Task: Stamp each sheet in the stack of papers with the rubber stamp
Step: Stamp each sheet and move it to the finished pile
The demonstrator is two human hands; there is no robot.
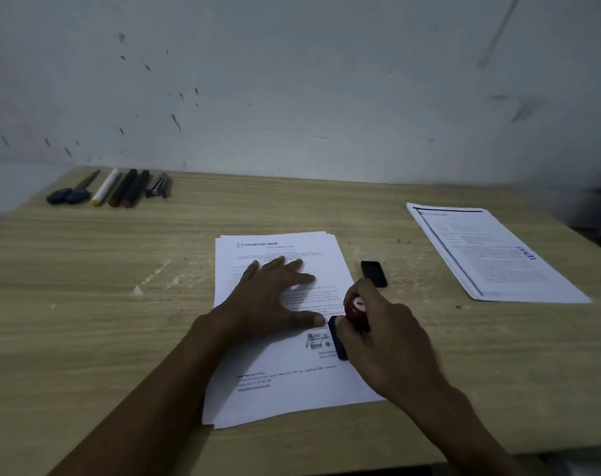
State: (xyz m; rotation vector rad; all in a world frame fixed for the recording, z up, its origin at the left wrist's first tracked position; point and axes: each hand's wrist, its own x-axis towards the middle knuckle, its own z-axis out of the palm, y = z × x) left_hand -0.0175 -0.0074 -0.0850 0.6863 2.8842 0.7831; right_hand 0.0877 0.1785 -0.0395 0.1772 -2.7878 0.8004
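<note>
A stack of printed white sheets lies in the middle of the wooden table. My left hand rests flat on the top sheet, fingers spread. My right hand grips the rubber stamp by its red handle. The stamp's black base is on the sheet's right edge, next to a printed blue mark. A black stamp cap lies on the table just beyond my right hand.
A second pile of papers, with blue lettering on top, lies at the right of the table. Scissors, several markers and a stapler are lined up at the far left, against the grey wall.
</note>
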